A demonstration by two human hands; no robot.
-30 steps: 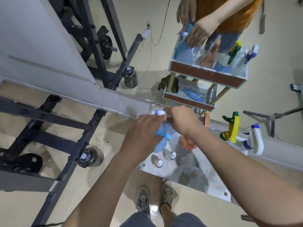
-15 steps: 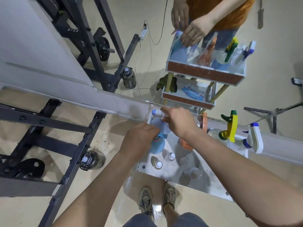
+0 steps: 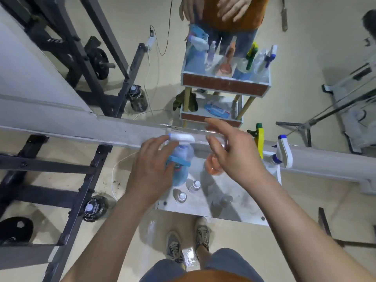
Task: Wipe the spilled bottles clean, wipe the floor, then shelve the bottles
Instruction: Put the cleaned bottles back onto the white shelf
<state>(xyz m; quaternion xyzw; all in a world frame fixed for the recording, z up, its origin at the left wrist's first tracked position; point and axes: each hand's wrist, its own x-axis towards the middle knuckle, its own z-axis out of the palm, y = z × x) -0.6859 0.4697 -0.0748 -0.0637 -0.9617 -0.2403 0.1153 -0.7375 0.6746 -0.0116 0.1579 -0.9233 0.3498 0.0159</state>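
A blue spray bottle (image 3: 181, 162) with a white sprayer head stands at the back left of the white shelf top (image 3: 240, 213). My left hand (image 3: 151, 167) grips its left side, fingers reaching up to the neck. Just right of the sprayer head hovers my right hand (image 3: 231, 152), fingers spread and holding nothing. An orange bottle (image 3: 211, 166) stands partly hidden behind it. Two small white-capped bottles (image 3: 195, 185) and a clear bottle (image 3: 223, 200) stand nearer to me. A green and yellow sprayer (image 3: 259, 139) and a white and blue sprayer (image 3: 284, 152) stand on the right.
A grey ledge (image 3: 81, 129) runs across behind the shelf. Beyond it a two-tier rack (image 3: 223, 86) holds several spray bottles, with a person in an orange top (image 3: 240, 13) behind. A black metal frame (image 3: 77, 200) and a dark jug (image 3: 94, 208) are at left. A wet patch (image 3: 151, 227) lies by my shoes.
My right hand has let go of the sprayer head and lifted off to the right with fingers spread. My left hand stays on the blue bottle.
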